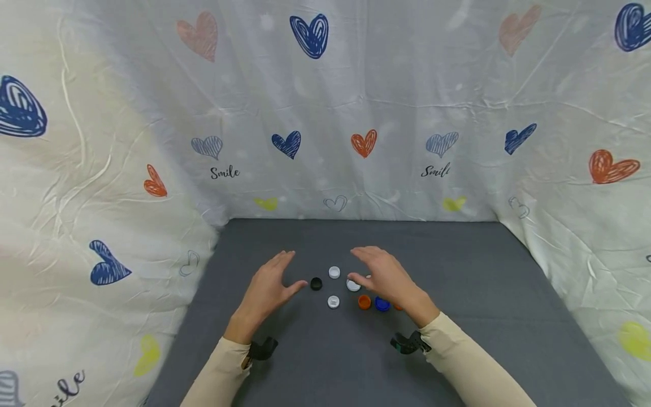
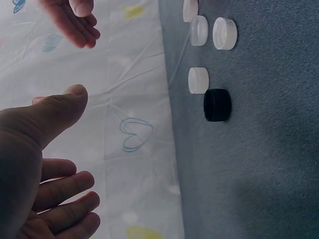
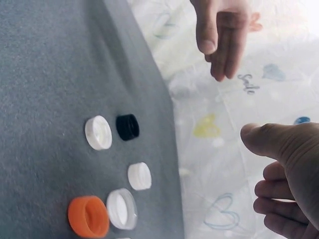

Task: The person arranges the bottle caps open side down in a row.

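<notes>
Both hands hover above a grey table, apart from each other and holding nothing. My left hand (image 1: 267, 291) has its thumb and fingers spread, nearest to a black bottle cap (image 1: 316, 284). My right hand (image 1: 386, 277), likewise spread, is over the right part of the group of caps and hides some of it. Between the hands lie a white cap (image 1: 334, 272) at the back and another white cap (image 1: 333, 302) in front. A clear-rimmed white cap (image 3: 121, 209) sits beside an orange cap (image 1: 364, 302). A blue cap (image 1: 382, 304) lies right of the orange one.
The grey cloth-covered table (image 1: 285, 362) ends at a white curtain (image 1: 325, 85) printed with hearts, which hangs behind and along both sides. A second orange cap (image 1: 398, 307) shows partly under the right wrist. Dark wrist straps (image 1: 261, 349) are on both arms.
</notes>
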The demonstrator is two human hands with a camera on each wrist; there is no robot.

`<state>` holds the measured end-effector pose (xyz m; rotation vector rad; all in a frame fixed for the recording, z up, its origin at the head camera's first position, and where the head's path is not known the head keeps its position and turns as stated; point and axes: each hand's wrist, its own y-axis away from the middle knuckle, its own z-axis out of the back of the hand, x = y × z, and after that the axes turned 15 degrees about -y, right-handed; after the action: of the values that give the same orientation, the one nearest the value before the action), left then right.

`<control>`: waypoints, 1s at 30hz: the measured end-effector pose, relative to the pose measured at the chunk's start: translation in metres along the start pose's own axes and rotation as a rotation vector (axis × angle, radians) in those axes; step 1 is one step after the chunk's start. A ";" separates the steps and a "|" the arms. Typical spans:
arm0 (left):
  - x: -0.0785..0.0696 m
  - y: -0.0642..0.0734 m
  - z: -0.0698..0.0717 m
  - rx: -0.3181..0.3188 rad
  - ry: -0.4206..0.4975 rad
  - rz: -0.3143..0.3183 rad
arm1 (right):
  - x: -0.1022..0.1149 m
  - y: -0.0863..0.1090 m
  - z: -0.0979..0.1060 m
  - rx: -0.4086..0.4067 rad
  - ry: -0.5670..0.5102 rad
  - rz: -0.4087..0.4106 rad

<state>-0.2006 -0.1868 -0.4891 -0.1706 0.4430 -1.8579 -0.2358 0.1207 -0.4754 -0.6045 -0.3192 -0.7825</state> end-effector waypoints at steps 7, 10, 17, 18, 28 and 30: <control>-0.003 -0.001 -0.010 0.018 0.006 0.008 | 0.002 -0.009 -0.019 0.035 -0.019 -0.025; -0.003 -0.002 -0.016 0.030 0.014 0.007 | 0.001 -0.011 -0.027 0.040 -0.038 -0.038; -0.002 -0.004 -0.029 0.061 0.025 0.001 | 0.000 -0.015 -0.047 0.032 -0.041 -0.038; -0.001 -0.005 -0.031 0.067 0.024 0.000 | 0.000 -0.016 -0.050 0.029 -0.046 -0.035; 0.004 -0.007 -0.054 0.114 0.020 -0.005 | -0.004 -0.021 -0.072 0.059 -0.011 -0.065; 0.005 -0.007 -0.058 0.132 0.021 -0.010 | -0.003 -0.022 -0.076 0.058 -0.016 -0.066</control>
<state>-0.2276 -0.1768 -0.5400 -0.0644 0.3328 -1.8936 -0.2503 0.0638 -0.5284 -0.5481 -0.3771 -0.8289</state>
